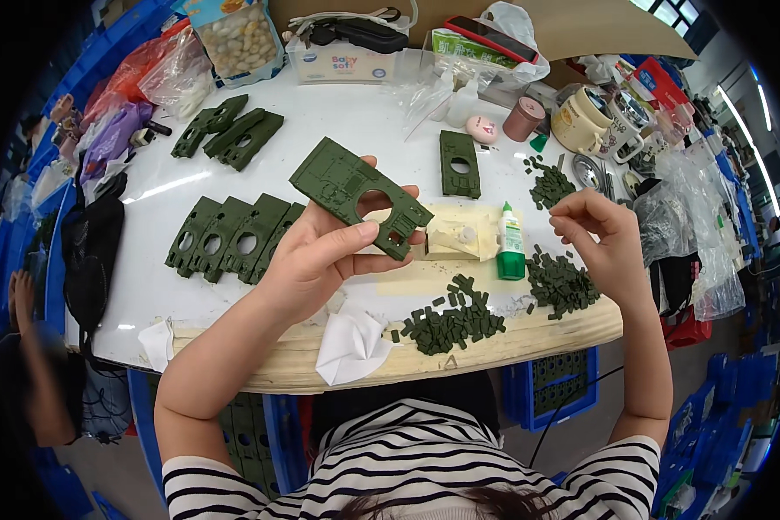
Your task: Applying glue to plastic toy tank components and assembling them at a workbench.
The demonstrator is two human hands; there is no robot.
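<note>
My left hand (308,260) grips a dark green plastic model tank hull (331,173), tilted above the table, with a large round hole toward its right end. The thumb lies on its top face beside the hole. My right hand (611,243) is raised at the right, fingertips pinched together; whatever they hold is too small to make out. Below it lies a pile of small green plastic pieces (563,284). A second pile (453,322) lies nearer the front edge, and a third (550,185) farther back. A green-and-white glue bottle (511,251) stands beside a cream-coloured block (446,245).
Several green hulls (201,224) lie in a row at the left, more (256,134) behind them, and one (459,154) at the back. White tissue (352,347) lies at the wooden front edge (269,368). Mugs (578,121), a wipes box (342,65) and plastic bags crowd the rear.
</note>
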